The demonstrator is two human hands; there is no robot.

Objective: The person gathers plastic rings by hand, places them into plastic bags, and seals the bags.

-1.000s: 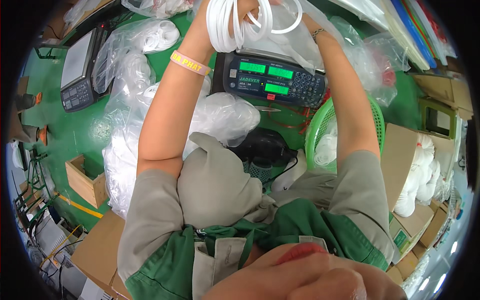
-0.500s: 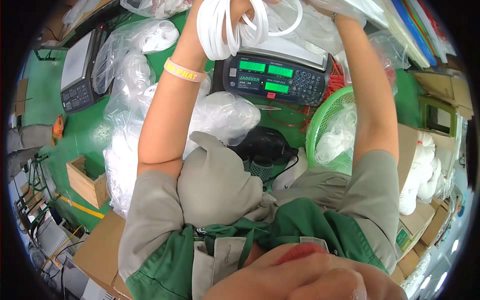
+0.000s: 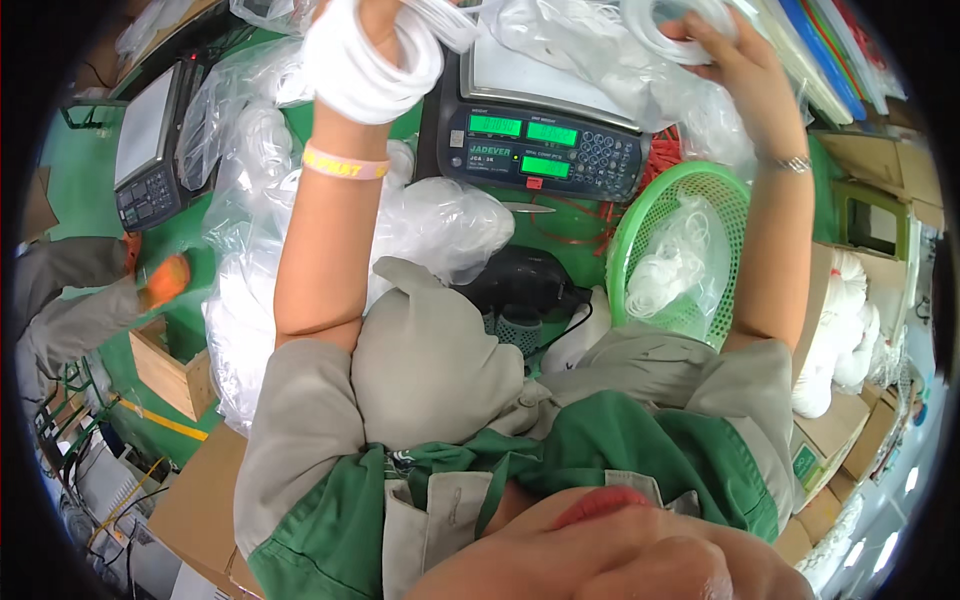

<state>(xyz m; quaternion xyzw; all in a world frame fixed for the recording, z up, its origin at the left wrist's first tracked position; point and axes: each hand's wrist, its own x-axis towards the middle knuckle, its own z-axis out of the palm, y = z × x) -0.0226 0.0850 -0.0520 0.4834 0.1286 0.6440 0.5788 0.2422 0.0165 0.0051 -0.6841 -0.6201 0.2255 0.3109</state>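
White rings of tube or cord hang round the wrist of my left hand at the top edge. A smaller bunch of rings sticks out beside that hand; its fingertips are cut off by the frame. Farther right, my right hand has its thumb and fingers closed on a white ring coil. Between the hands stands a counting scale with lit green displays. A clear plastic bag with white contents lies over its pan.
A green basket holding a bagged white coil stands right of the scale. Bags of white coils pile up at left. A blade-like metal piece and red strips lie near the scale. A second scale and a person's legs are farther left.
My left hand has moved left with its rings, which have slid onto the wrist. My right hand has come into view with a coil. The other person's legs have moved right.
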